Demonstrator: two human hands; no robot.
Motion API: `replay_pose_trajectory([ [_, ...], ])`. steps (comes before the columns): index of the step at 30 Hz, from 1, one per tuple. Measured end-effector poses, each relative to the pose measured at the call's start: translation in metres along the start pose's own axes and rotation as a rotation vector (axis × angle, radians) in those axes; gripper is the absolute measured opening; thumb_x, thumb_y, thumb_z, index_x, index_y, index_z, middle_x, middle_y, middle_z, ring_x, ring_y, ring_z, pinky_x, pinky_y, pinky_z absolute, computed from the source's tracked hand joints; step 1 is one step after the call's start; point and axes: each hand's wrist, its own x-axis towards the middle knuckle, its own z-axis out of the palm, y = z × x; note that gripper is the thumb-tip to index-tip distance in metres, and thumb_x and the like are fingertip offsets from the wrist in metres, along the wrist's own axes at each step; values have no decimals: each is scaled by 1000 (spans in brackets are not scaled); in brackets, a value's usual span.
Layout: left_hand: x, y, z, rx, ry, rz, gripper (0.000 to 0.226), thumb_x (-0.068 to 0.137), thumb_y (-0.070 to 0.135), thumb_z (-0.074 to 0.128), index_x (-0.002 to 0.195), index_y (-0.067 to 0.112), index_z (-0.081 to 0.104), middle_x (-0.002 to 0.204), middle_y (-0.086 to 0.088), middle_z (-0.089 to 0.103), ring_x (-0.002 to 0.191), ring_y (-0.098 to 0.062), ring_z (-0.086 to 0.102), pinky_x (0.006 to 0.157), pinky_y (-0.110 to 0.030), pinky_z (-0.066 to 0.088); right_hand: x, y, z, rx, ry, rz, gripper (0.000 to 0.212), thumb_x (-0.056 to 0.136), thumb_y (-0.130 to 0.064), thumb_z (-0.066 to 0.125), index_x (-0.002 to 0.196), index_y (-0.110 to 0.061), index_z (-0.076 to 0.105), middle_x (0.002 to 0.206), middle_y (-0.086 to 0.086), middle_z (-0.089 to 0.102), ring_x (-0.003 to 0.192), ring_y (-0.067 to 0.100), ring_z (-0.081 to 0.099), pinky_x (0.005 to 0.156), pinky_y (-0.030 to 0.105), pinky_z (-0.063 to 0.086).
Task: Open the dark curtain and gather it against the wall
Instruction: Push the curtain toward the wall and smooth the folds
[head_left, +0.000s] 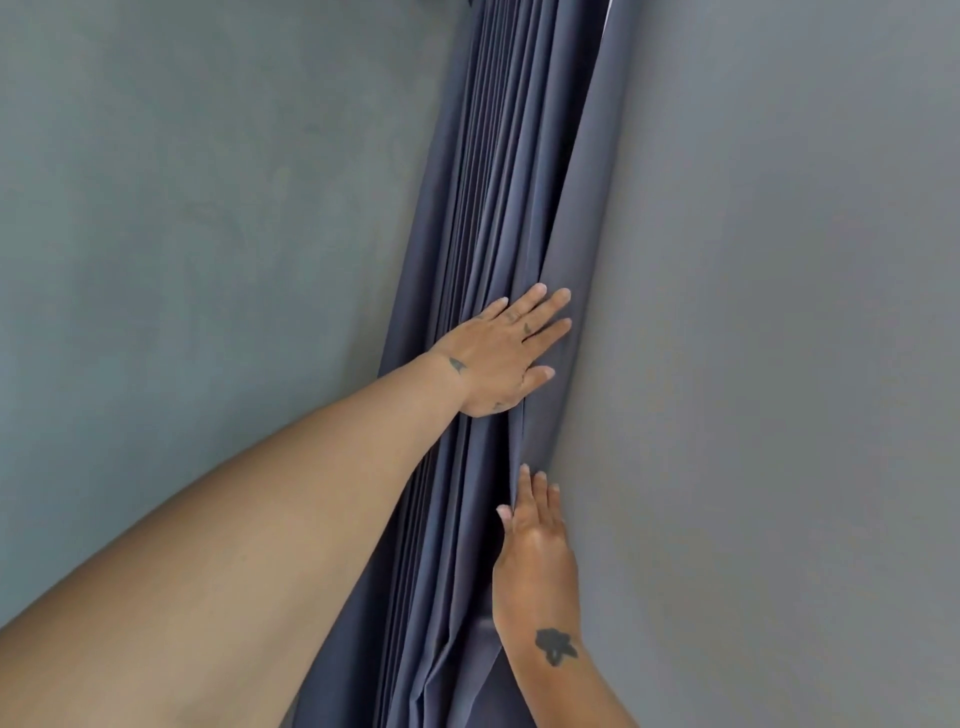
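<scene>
The dark blue-grey curtain (498, 197) hangs bunched into many narrow folds, running from the top centre down to the bottom centre of the head view, in the corner between two grey walls. My left hand (506, 353) lies flat on the folds at mid height, fingers spread and pointing right, pressing the cloth toward the right wall. Lower down, my right hand (535, 540) rests with straight fingers pointing up along the curtain's right edge, where the cloth meets the wall. Neither hand grips the fabric.
A grey wall (208, 234) fills the left side and another grey wall (779, 364) fills the right side. A thin bright sliver (609, 15) shows at the top beside the curtain's edge.
</scene>
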Motion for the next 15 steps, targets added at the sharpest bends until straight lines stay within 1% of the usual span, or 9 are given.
replay_pose_trajectory([
  [9, -17, 3, -18, -4, -13, 20, 58, 100, 40, 17, 149, 17, -6, 156, -1, -23, 141, -17, -23, 115, -32, -7, -15, -14, -19, 9, -50, 20, 78, 97, -40, -3, 114, 9, 54, 106, 30, 63, 100, 45, 57, 68, 53, 55],
  [13, -23, 9, -26, 6, -19, 38, 59, 100, 41, 16, 149, 17, -6, 156, -2, -23, 141, -17, -23, 115, -32, -7, -22, -16, -32, -21, -65, 19, 70, 97, -38, 7, 113, 10, 55, 104, 31, 63, 98, 45, 59, 63, 52, 56],
  [15, -24, 14, -30, 14, -19, 48, 59, 100, 41, 17, 149, 16, -5, 156, -2, -22, 141, -18, -23, 115, -32, -7, -24, -16, -38, -28, -73, 22, 73, 97, -39, 3, 111, 10, 56, 103, 32, 63, 96, 45, 60, 63, 52, 56],
])
